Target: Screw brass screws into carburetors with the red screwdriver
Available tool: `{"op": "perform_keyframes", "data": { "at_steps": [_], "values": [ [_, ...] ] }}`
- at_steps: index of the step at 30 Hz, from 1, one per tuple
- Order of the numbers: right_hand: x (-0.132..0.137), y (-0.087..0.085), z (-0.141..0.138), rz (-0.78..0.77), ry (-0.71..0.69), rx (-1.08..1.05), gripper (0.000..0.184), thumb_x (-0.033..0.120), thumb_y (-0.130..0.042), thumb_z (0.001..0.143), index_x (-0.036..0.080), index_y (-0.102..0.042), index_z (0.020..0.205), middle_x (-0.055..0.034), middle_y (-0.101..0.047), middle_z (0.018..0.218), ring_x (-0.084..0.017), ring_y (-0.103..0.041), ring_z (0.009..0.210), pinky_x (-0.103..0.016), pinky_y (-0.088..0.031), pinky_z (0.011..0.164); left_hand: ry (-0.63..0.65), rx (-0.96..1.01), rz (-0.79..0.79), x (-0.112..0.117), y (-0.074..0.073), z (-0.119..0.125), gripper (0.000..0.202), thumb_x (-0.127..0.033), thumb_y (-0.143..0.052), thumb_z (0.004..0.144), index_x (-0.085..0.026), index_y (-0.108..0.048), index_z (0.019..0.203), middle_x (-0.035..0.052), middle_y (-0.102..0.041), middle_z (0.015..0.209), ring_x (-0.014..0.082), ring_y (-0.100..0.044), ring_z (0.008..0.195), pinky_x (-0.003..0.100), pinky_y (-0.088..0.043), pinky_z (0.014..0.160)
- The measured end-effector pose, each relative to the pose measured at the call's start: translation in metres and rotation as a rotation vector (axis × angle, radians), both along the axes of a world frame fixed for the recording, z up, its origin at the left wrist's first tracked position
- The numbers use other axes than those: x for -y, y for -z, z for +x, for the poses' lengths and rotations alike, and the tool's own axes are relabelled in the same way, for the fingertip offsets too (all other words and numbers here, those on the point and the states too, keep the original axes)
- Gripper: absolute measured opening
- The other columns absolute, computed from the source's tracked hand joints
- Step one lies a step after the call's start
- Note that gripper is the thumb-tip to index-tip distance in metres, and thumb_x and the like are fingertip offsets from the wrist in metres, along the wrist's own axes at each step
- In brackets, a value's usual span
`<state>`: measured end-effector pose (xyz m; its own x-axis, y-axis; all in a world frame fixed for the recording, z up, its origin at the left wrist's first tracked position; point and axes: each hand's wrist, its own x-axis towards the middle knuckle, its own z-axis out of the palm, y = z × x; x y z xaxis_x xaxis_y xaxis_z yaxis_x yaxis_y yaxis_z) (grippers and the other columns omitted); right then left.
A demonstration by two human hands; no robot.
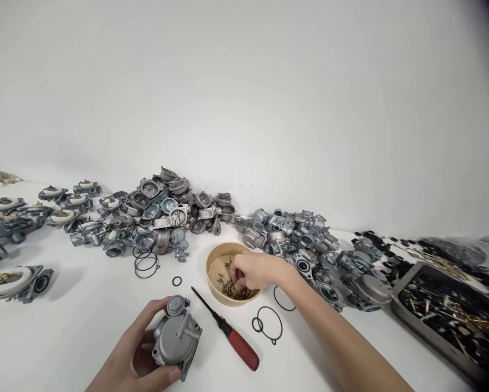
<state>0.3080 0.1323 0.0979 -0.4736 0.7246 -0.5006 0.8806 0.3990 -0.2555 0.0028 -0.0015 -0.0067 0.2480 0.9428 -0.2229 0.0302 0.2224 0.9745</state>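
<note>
A grey metal carburetor (174,340) is gripped in my left hand (140,354), thumb on its near side and fingers round the back. My right hand (252,270) reaches into a round tan bowl (214,291) that holds small brass-coloured screws (230,287). Its fingers are bent together among the screws; whatever sits between the fingertips is hidden. Between the hands lies a screwdriver (240,345) with a red and black handle, its tip pointing away to the left. Thin black rubber rings (270,325) rest right of the screwdriver, and a small O-ring (177,281) lies left of the bowl.
Float bowls (150,189) are heaped behind, against the white wall. Carburetor bodies with white floats (11,280) spread across the left. More carburetors (305,234) pile up behind my right arm. A grey tray (399,310) of small mixed parts stands at the far right.
</note>
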Motion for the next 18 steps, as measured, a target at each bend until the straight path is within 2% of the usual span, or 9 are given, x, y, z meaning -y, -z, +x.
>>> {"op": "perform_keyframes", "data": {
  "at_steps": [6,11,14,16,18],
  "values": [
    [-0.004,-0.008,0.011,0.005,0.033,-0.111,0.013,0.015,-0.076,0.086,0.018,-0.079,0.099,-0.0045,-0.08,0.089,-0.016,-0.068,0.072,-0.023,-0.043,0.056,0.029,-0.021,-0.011,-0.001,0.003,-0.003,0.114,-0.063,-0.093,0.071,-0.027,-0.035,0.163,0.0071,-0.077,0.099,0.0351,-0.074,0.105,0.036,-0.057,0.088],
    [0.001,-0.023,0.017,0.023,0.041,-0.275,0.013,0.018,-0.075,0.09,0.017,-0.077,0.103,-0.0056,-0.082,0.098,-0.017,-0.077,0.086,-0.022,-0.054,0.069,0.069,-0.047,-0.002,-0.002,0.001,-0.003,0.112,-0.065,-0.091,0.073,-0.027,-0.032,0.16,0.0052,-0.076,0.094,0.0352,-0.071,0.107,0.036,-0.052,0.088],
    [0.014,-0.028,0.006,0.019,-0.037,-0.482,0.01,0.019,-0.077,0.088,0.016,-0.077,0.098,-0.0049,-0.082,0.097,-0.017,-0.078,0.087,-0.024,-0.058,0.077,0.076,-0.017,0.002,-0.002,-0.001,-0.001,0.111,-0.063,-0.09,0.074,-0.027,-0.031,0.16,0.0043,-0.075,0.093,0.0332,-0.072,0.1,0.036,-0.051,0.087],
    [0.026,-0.029,-0.007,0.054,-0.138,-0.575,0.005,0.017,-0.077,0.087,0.017,-0.078,0.091,-0.0036,-0.082,0.092,-0.016,-0.077,0.082,-0.024,-0.058,0.074,0.075,-0.001,-0.017,-0.001,-0.002,-0.001,0.112,-0.063,-0.091,0.073,-0.028,-0.031,0.161,0.0052,-0.076,0.096,0.0329,-0.072,0.1,0.036,-0.051,0.087],
    [0.039,-0.028,-0.021,0.112,-0.243,-0.579,0.006,0.013,-0.075,0.086,0.018,-0.078,0.087,-0.0011,-0.08,0.085,-0.015,-0.075,0.078,-0.023,-0.054,0.071,0.07,0.002,-0.039,-0.001,-0.003,-0.001,0.114,-0.062,-0.092,0.072,-0.027,-0.03,0.162,0.0056,-0.076,0.097,0.0342,-0.071,0.105,0.036,-0.051,0.087]
  ]
}}
